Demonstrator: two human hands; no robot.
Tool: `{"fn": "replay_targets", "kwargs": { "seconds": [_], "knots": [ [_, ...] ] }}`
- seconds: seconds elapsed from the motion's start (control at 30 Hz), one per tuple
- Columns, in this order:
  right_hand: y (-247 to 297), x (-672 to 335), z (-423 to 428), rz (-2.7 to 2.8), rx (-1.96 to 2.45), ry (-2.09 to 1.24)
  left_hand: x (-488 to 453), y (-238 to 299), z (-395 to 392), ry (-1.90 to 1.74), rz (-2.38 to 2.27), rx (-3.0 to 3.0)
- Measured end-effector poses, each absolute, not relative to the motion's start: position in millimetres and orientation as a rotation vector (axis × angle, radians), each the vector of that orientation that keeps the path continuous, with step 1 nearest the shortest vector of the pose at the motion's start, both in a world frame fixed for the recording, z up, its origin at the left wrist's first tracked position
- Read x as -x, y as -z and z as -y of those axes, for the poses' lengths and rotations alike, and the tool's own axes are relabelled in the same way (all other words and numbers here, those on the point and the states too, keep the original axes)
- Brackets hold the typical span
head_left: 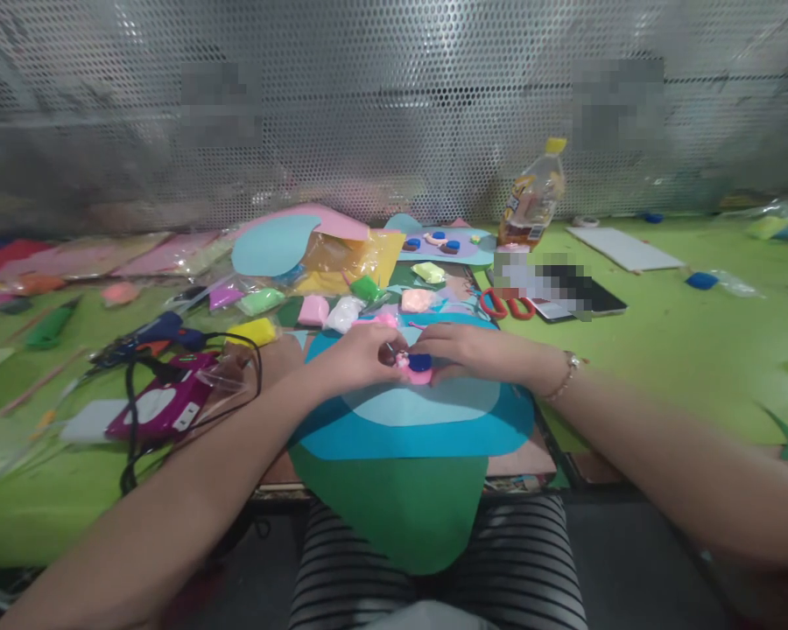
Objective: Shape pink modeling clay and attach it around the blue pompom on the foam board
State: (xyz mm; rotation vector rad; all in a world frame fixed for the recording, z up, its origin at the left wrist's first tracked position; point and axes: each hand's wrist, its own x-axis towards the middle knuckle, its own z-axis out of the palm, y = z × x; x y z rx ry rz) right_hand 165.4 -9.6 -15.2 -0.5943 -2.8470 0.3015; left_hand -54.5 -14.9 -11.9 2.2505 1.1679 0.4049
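Observation:
My left hand [371, 354] is closed, its fingertips pinching a small brown and pink clay piece [402, 359]. My right hand [466, 352] curves round the right side of a pink clay shape with a dark blue top [421, 362], fingers along its far side and thumb near its front. The two hands almost meet over this shape, and fingers hide part of it. Under it lies a pale blue paper cutout [426, 407] on a larger bright blue sheet [368, 442]. A green paper sheet [394, 507] hangs over the table's front edge.
Several bagged clay lumps [345, 313] lie behind my hands. Left are a glue gun [148, 337] and a purple power strip [164, 407] with a black cable. Red-handled scissors [507, 304], a tablet [584, 289] and a bottle [534, 201] stand or lie right. A perforated metal panel [394, 105] rises behind.

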Motion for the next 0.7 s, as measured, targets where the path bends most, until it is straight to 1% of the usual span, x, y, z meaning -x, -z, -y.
{"fn": "replay_targets", "kwargs": {
  "seconds": [0.27, 0.53, 0.7],
  "knots": [
    [18, -172, 8, 2.719, 0.621, -0.554, 58, 12, 18, -0.327, -1.135, -2.215],
    [24, -167, 9, 2.688, 0.604, -0.509, 52, 11, 28, -0.334, -1.157, -2.266],
    [22, -166, 7, 2.690, 0.623, -0.566, 51, 16, 26, -0.379, -1.157, -2.253]
  ]
}}
